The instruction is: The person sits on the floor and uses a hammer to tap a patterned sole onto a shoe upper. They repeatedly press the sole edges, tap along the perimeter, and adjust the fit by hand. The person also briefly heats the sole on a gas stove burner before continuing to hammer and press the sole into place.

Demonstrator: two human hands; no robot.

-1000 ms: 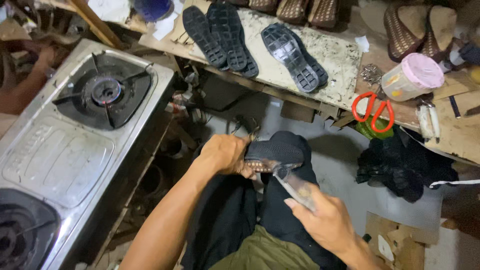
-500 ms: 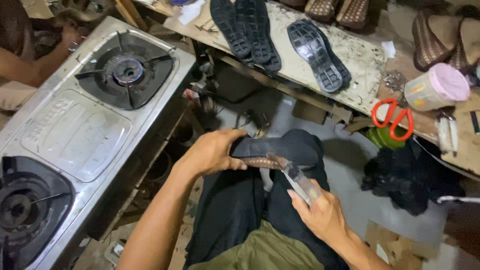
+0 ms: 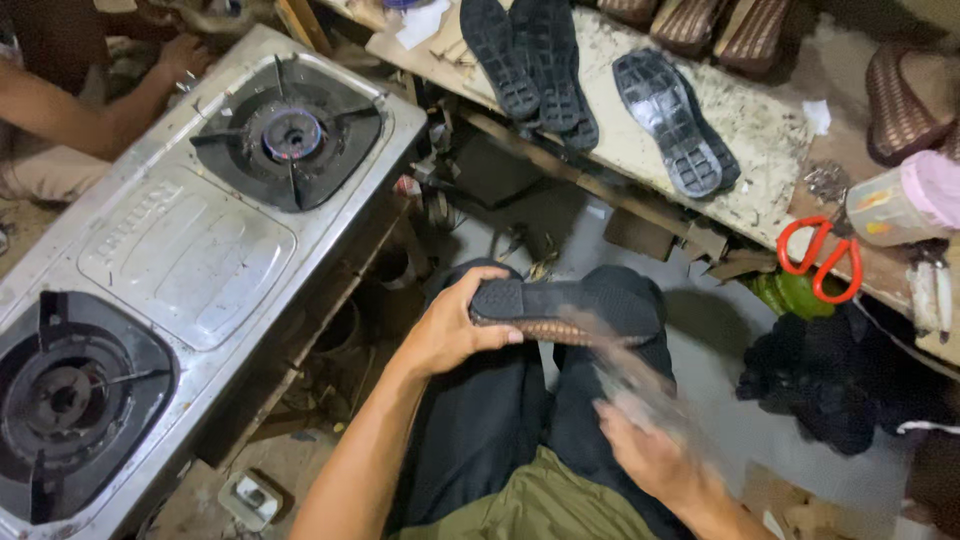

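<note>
beside the shoe (image 3: 560, 310), a gas stove (image 3: 190, 250).

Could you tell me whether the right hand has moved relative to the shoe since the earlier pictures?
Yes. The right hand, blurred now, sits lower and farther from the shoe held by the left hand.

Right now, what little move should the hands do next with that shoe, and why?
Probably bring the right hand and its tool up to the edge of the shoe. The left hand has a grip on the shoe's heel end, holding it sole-up over the lap. The right hand is blurred just below it, so what the tool is cannot be told.
</note>
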